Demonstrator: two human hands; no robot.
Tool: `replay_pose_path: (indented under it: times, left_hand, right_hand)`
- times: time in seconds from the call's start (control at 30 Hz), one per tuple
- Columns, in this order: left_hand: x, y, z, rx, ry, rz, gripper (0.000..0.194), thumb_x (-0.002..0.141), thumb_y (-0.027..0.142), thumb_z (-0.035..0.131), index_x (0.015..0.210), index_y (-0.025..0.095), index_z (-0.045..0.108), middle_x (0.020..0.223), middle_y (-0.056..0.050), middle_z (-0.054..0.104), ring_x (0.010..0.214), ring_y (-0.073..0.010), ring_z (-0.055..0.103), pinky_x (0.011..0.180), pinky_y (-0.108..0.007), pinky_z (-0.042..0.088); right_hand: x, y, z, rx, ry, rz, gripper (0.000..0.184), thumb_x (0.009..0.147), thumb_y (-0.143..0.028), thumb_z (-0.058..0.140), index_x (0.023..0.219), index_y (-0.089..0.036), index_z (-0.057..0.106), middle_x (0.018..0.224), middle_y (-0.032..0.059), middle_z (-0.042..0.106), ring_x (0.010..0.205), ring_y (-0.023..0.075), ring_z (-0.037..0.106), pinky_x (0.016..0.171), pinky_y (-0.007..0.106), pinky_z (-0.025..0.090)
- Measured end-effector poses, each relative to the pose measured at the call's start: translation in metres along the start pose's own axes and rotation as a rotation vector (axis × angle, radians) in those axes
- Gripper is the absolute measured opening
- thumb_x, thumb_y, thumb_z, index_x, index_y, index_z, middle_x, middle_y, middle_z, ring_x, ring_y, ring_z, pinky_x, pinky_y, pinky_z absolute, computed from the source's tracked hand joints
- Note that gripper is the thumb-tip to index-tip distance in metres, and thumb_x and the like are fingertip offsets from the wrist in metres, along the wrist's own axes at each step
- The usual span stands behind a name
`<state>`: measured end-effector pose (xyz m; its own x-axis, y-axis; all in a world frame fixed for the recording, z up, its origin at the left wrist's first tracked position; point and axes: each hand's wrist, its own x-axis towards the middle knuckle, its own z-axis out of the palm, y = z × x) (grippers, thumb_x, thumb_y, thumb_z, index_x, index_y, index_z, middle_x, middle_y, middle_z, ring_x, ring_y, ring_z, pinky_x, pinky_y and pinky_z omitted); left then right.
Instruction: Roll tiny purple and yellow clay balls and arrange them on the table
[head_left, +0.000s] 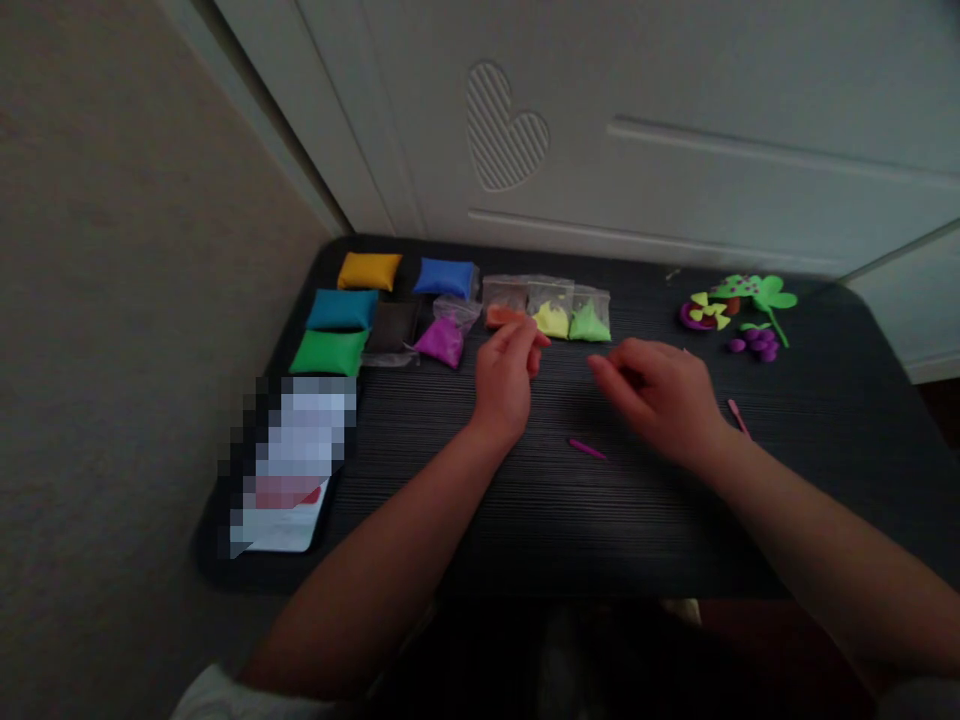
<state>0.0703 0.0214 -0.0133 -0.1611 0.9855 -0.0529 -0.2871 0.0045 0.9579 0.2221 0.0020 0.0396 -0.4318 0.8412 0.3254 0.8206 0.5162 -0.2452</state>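
My left hand (506, 375) hovers over the dark table (525, 500), its fingertips pinched together just below the orange clay bag (501, 312); whatever it holds is too small to make out. My right hand (660, 395) lies palm down to the right, fingers loosely curled and slightly apart, with nothing seen in it. A small pink clay tool (586, 449) lies between my wrists. Clear bags of yellow clay (553, 318) and light green clay (589, 322) sit just beyond my hands.
Sealed clay packs lie at the back left: yellow (368, 271), blue (445, 277), teal (341, 309), green (328, 352), dark (393, 326) and purple (441, 341). Finished clay figures (742, 310) stand at the back right. Another pink tool (738, 415) lies by my right wrist. A leaflet (289, 490) rests front left.
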Motion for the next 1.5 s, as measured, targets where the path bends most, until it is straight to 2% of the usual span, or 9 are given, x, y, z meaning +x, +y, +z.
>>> replay_pose_path:
  times: [0.13,0.23,0.33,0.5,0.7,0.9,1.07,1.23,1.5]
  left_hand:
    - [-0.004,0.016,-0.008,0.488,-0.537,0.027,0.019,0.078,0.035,0.051,0.077,0.018,0.059,0.069,0.003,0.054,0.063,-0.009,0.047,0.062,-0.023,0.037]
    - [-0.012,0.028,-0.013,0.871,-0.926,0.191,0.022,0.071,0.036,0.061,0.088,0.022,0.061,0.091,0.0,0.059,0.088,-0.0154,0.05,0.081,-0.03,0.038]
    - [-0.019,0.03,-0.015,1.068,-1.046,0.282,0.027,0.067,0.035,0.066,0.091,0.025,0.06,0.1,0.0,0.056,0.097,-0.0187,0.047,0.087,-0.034,0.034]
    - [-0.024,0.025,-0.012,1.149,-1.083,0.309,0.01,0.076,0.027,0.057,0.085,0.025,0.061,0.096,0.001,0.056,0.096,-0.0173,0.048,0.084,-0.033,0.032]
    - [-0.023,0.03,-0.006,1.094,-1.053,0.271,0.013,0.082,0.024,0.048,0.086,0.023,0.06,0.09,0.001,0.059,0.091,-0.0152,0.05,0.084,-0.032,0.035]
    - [-0.037,0.02,0.005,1.033,-0.847,0.297,0.014,0.083,0.025,0.046,0.087,0.021,0.059,0.086,0.0,0.061,0.084,-0.0151,0.051,0.08,-0.031,0.039]
    - [-0.051,0.004,0.014,1.124,-0.704,0.384,0.017,0.085,0.024,0.043,0.086,0.019,0.059,0.086,-0.003,0.062,0.084,-0.017,0.051,0.08,-0.034,0.04]
    - [-0.053,0.001,0.013,1.171,-0.57,0.413,0.018,0.085,0.022,0.041,0.086,0.017,0.058,0.086,-0.004,0.061,0.085,-0.0174,0.05,0.082,-0.034,0.041]
    - [-0.052,-0.002,0.013,1.297,-0.524,0.431,0.019,0.086,0.023,0.04,0.08,0.017,0.057,0.081,-0.005,0.059,0.082,-0.018,0.049,0.079,-0.035,0.041]
  right_hand:
    - [-0.024,0.023,-0.035,0.077,0.109,0.299,0.024,0.083,-0.038,0.048,0.068,-0.02,0.054,0.053,-0.0021,0.05,0.046,0.0086,0.043,0.048,0.023,0.032]
    - [-0.059,0.05,-0.046,0.009,0.026,0.378,0.016,0.081,-0.035,0.052,0.078,-0.021,0.059,0.069,0.0038,0.06,0.061,0.013,0.054,0.055,0.026,0.039]
    - [-0.097,0.074,-0.048,-0.029,-0.096,0.48,0.018,0.079,-0.036,0.055,0.089,-0.023,0.062,0.086,0.008,0.062,0.073,0.0167,0.058,0.06,0.028,0.044]
    - [-0.126,0.086,-0.038,-0.074,-0.092,0.566,0.024,0.081,-0.036,0.051,0.099,-0.023,0.06,0.094,0.0063,0.062,0.078,0.0179,0.058,0.067,0.032,0.047]
    - [-0.082,0.094,-0.027,-0.291,-0.252,0.081,0.036,0.082,-0.021,0.046,0.117,-0.028,0.054,0.123,0.0096,0.051,0.104,0.0257,0.049,0.077,0.04,0.039]
    - [-0.049,0.104,-0.031,-0.297,-0.427,-0.131,0.019,0.085,-0.029,0.045,0.094,-0.025,0.061,0.104,0.0019,0.062,0.092,0.019,0.053,0.073,0.033,0.033]
    - [-0.045,0.088,-0.032,-0.242,-0.432,-0.087,0.016,0.084,-0.027,0.043,0.084,-0.019,0.057,0.087,0.0049,0.062,0.083,0.0176,0.053,0.072,0.031,0.034]
    - [-0.052,0.048,-0.029,-0.209,-0.293,0.124,0.019,0.086,-0.033,0.041,0.09,-0.019,0.051,0.07,0.0021,0.06,0.062,0.0147,0.053,0.059,0.026,0.035]
    - [-0.076,0.018,0.012,-0.08,-0.23,0.169,0.019,0.086,-0.028,0.04,0.098,-0.017,0.051,0.066,0.0009,0.063,0.057,0.0135,0.057,0.056,0.025,0.036]
